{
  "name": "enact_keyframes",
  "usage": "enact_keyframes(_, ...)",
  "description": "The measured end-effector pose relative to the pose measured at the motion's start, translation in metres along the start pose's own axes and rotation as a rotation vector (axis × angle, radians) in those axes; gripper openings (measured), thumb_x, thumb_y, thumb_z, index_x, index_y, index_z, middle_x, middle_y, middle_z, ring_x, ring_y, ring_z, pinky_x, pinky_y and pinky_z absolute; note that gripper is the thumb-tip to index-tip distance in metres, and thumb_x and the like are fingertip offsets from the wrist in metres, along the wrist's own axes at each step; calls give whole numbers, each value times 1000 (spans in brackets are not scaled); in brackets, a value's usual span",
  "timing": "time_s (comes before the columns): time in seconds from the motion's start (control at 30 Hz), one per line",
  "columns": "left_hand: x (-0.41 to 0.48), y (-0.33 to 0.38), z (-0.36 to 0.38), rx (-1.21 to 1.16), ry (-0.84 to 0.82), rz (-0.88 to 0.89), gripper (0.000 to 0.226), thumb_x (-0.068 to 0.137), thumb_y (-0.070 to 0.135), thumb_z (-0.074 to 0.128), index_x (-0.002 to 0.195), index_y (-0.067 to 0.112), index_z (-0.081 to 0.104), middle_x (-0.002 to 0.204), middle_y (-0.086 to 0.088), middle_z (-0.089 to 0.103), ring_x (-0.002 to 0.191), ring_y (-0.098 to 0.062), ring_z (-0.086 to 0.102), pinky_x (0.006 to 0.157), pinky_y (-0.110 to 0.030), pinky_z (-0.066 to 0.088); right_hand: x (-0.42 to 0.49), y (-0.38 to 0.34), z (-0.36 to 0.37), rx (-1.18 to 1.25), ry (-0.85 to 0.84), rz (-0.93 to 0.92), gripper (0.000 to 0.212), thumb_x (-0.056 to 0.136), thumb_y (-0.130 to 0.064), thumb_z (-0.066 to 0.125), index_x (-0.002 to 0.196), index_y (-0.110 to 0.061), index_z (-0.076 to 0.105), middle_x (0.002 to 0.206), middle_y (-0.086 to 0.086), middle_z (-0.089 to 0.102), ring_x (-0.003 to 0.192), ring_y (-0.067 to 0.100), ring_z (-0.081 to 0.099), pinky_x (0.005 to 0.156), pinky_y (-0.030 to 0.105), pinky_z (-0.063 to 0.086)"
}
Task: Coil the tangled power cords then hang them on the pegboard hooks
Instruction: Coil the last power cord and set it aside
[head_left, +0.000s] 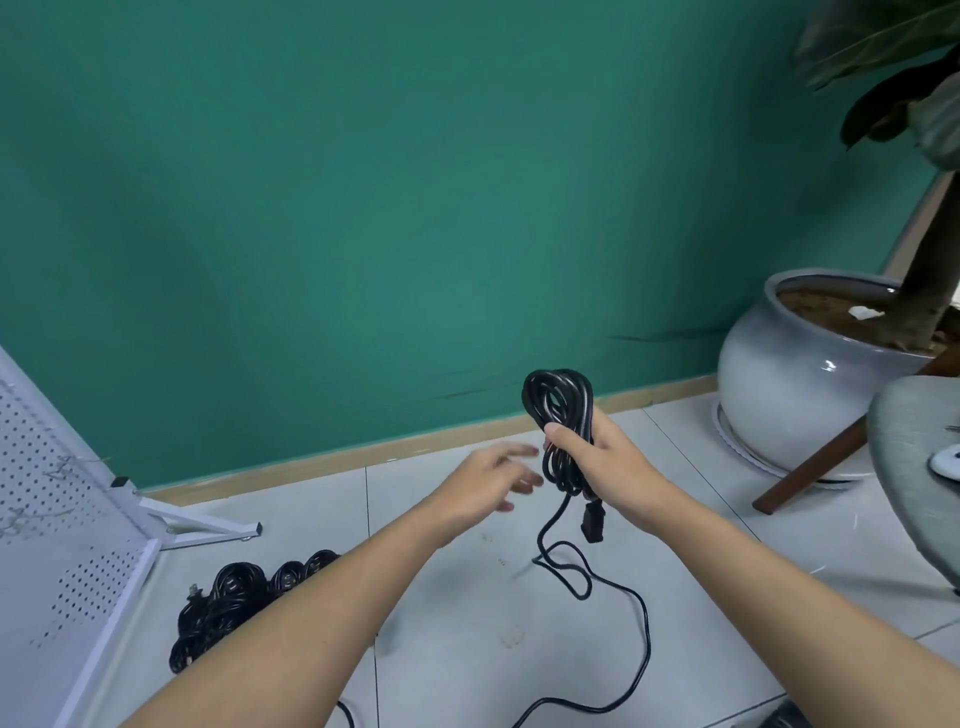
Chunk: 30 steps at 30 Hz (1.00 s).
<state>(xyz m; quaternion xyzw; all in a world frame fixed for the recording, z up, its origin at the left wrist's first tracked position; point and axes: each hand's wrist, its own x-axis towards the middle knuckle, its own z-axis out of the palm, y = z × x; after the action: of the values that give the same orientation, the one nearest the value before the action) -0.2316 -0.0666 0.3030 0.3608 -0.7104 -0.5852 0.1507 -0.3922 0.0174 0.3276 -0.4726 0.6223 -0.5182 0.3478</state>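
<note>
The white pegboard (67, 519) is seen at eight o'clock, with a heap of black power cords (234, 603) laid on the floor (727, 597) at seven o'clock beside it. A half-coiled cord (561, 410) is gripped by the right hand (597, 462) near centre, its tail trailed to the floor. The left hand (488, 483) is held open, fingers spread, at the coil's nine o'clock, not touching it.

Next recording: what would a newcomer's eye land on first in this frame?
First, the half-coiled black cord, held up at centre in the right hand against the green wall, its loose tail trailing onto the floor tiles. The left hand hovers open close beside it. Next, the pile of black cords at lower left, beside the white pegboard.
</note>
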Motion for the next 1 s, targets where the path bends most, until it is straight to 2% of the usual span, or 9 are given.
enact_keyframes(0.13,-2,-19,7,296,-268,10,28,95,10,61,115,28,67,124,6,72,116,-9,66,102,-28,52,0,-5,-1,68,36,1,5,103,-31,61,107,-31,62,94,-3,68,83,15,59,72,33,47)
enact_keyframes(0.23,-2,-26,6,377,-294,14,5,98,25,64,99,27,68,97,9,75,88,-3,68,87,-29,54,0,-5,-4,75,57,-2,5,103,-32,61,106,-28,62,93,5,65,80,19,56,66,36,45)
enact_keyframes(0.3,-1,-28,0,450,-281,9,8,101,30,61,97,26,66,80,17,69,70,2,58,72,-23,46,2,-5,-8,90,89,-4,4,102,-33,62,106,-31,62,94,3,65,80,21,57,68,37,46)
enact_keyframes(0.47,4,-26,-16,349,-244,0,11,106,28,54,98,23,59,105,7,77,100,-12,67,85,-28,48,4,-2,-17,78,164,-13,4,103,-31,62,106,-32,61,96,-10,68,88,8,59,78,26,44)
enact_keyframes(0.53,3,-23,-16,239,-242,-34,14,108,26,51,97,19,55,96,-3,77,84,-14,69,73,-26,46,4,-1,-20,16,182,-32,7,102,-30,62,109,-32,61,95,-14,67,91,4,60,83,24,44)
enact_keyframes(0.67,4,-17,-25,415,-71,141,13,105,28,58,100,17,64,60,15,48,56,-8,53,68,-33,60,3,2,-26,-236,191,-68,8,102,-31,60,110,-28,60,89,-16,63,85,-2,58,75,22,42)
enact_keyframes(0.83,-5,13,-35,803,229,594,15,98,39,68,95,25,72,80,14,57,69,-5,50,66,-30,46,4,4,-23,-527,-6,-28,6,102,-37,59,106,-35,57,88,-16,64,86,7,59,76,29,42)
enact_keyframes(0.93,-11,22,-36,867,370,669,23,92,49,71,89,26,68,80,14,58,71,-8,50,63,-32,46,0,2,-18,-558,-180,-4,5,103,-44,56,101,-40,58,88,-15,66,86,6,60,77,26,45)
enact_keyframes(1.0,-12,23,-39,777,423,668,27,87,48,77,86,25,65,78,17,56,69,-4,48,61,-30,43,0,0,-14,-467,-268,17,24,101,-58,51,109,-39,63,98,-13,70,96,7,64,88,27,49)
